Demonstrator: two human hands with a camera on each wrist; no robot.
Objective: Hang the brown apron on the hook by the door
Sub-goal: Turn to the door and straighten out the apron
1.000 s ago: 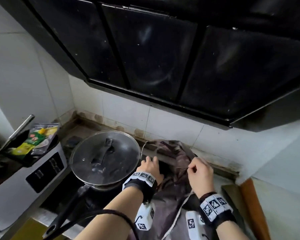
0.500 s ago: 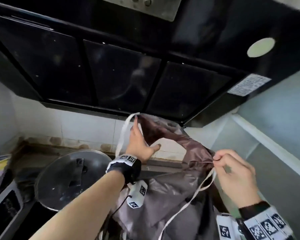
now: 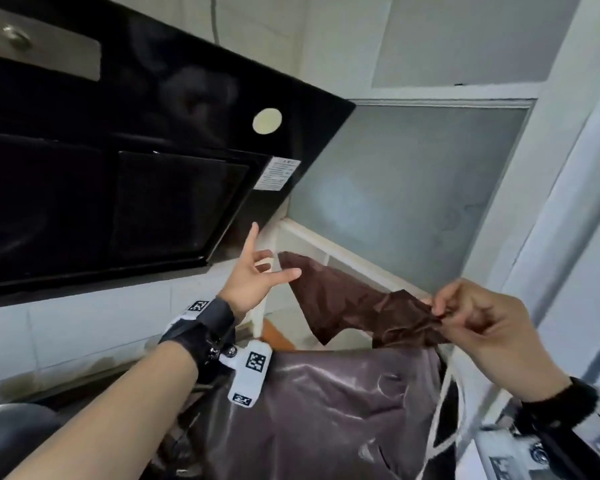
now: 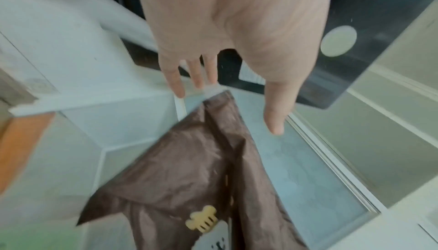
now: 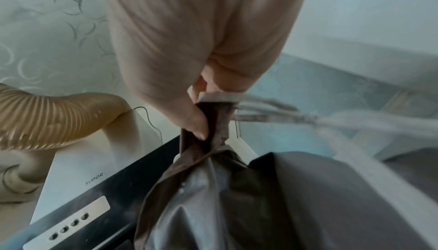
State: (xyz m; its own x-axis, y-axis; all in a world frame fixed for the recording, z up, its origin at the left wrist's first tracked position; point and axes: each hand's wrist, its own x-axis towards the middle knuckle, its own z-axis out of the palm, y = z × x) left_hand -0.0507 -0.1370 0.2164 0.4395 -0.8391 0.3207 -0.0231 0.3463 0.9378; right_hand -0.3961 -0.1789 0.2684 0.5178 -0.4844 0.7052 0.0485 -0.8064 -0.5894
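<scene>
The brown apron (image 3: 343, 299) hangs lifted between my two hands in front of the range hood, and its shiny body (image 3: 326, 403) sags below my wrists. My left hand (image 3: 257, 271) is raised, index finger up and thumb out. The white strap (image 3: 262, 306) is caught on its bent middle fingers, and the apron's top corner (image 4: 218, 123) hangs from there. My right hand (image 3: 440, 313) pinches the other bunched top corner together with the strap end (image 5: 220, 97) between thumb (image 5: 194, 123) and fingers. No hook is in view.
A black range hood (image 3: 118, 168) juts out close to the upper left of my left hand. A frosted glass panel (image 3: 413, 185) in a white frame stands behind the apron. A pot lid (image 3: 7, 427) lies at the bottom left. A ribbed duct hose (image 5: 47, 115) runs above the hood.
Both hands have lifted the apron off the counter beside the pan and spread apart. The view has swung up and to the right, toward the glass panel.
</scene>
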